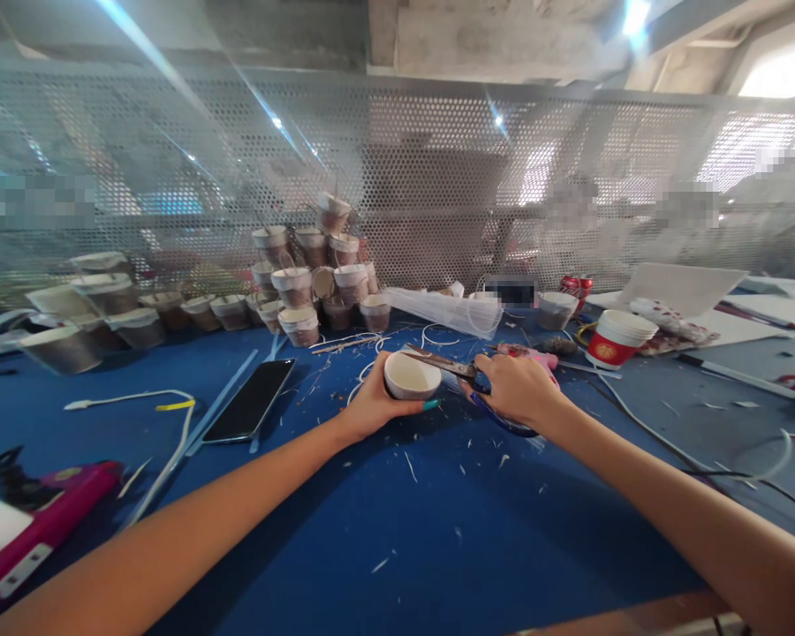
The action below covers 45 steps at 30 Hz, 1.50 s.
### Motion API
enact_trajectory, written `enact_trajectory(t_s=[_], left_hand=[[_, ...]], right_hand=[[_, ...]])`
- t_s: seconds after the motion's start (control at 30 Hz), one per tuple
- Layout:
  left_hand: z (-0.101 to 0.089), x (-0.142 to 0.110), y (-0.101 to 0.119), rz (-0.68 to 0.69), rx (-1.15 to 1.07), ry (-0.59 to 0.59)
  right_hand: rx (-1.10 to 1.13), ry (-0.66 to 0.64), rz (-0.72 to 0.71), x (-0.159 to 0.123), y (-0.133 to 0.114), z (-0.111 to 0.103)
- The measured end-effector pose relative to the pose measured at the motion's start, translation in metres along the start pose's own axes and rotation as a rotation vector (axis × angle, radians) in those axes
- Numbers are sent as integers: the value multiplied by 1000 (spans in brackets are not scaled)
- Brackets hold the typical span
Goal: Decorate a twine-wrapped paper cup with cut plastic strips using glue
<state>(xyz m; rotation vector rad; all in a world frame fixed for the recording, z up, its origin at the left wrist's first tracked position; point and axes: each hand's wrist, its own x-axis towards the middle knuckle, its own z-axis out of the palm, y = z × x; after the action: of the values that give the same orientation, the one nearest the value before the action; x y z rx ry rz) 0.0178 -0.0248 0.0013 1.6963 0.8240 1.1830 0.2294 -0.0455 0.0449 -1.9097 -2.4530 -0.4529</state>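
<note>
My left hand [374, 402] is wrapped round a small white cup [412, 380], its open mouth tilted towards me. In my right hand [520, 389] is a pair of scissors [460, 368] with dark blue handles. The blades reach to the far rim of the cup; whether they touch it I cannot make out. Just behind my right hand lies a pink glue gun [526, 353], partly hidden by the fingers. Thin white scraps are scattered on the blue table [397, 530] around the cup.
Stacked small pots [311, 283] stand at the back, with larger pots [106, 300] to their left. A black phone [252, 402] and a magenta power strip [53, 521] lie left. A clear plastic bag [443, 311], red-and-white cups [619, 340] and cables [662, 442] are beyond and right.
</note>
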Motion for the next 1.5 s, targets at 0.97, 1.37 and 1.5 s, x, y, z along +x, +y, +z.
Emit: enact_trajectory(t_s=[0.97, 1.37, 1.5], left_hand=[[-2, -1, -2, -11, 23, -84], [0, 0, 5, 27, 64, -131], [0, 0, 5, 61, 88, -130]], right_hand=[[27, -36, -36, 3, 4, 5], [-51, 37, -101, 1, 5, 5], [-50, 43, -89, 2, 6, 5]])
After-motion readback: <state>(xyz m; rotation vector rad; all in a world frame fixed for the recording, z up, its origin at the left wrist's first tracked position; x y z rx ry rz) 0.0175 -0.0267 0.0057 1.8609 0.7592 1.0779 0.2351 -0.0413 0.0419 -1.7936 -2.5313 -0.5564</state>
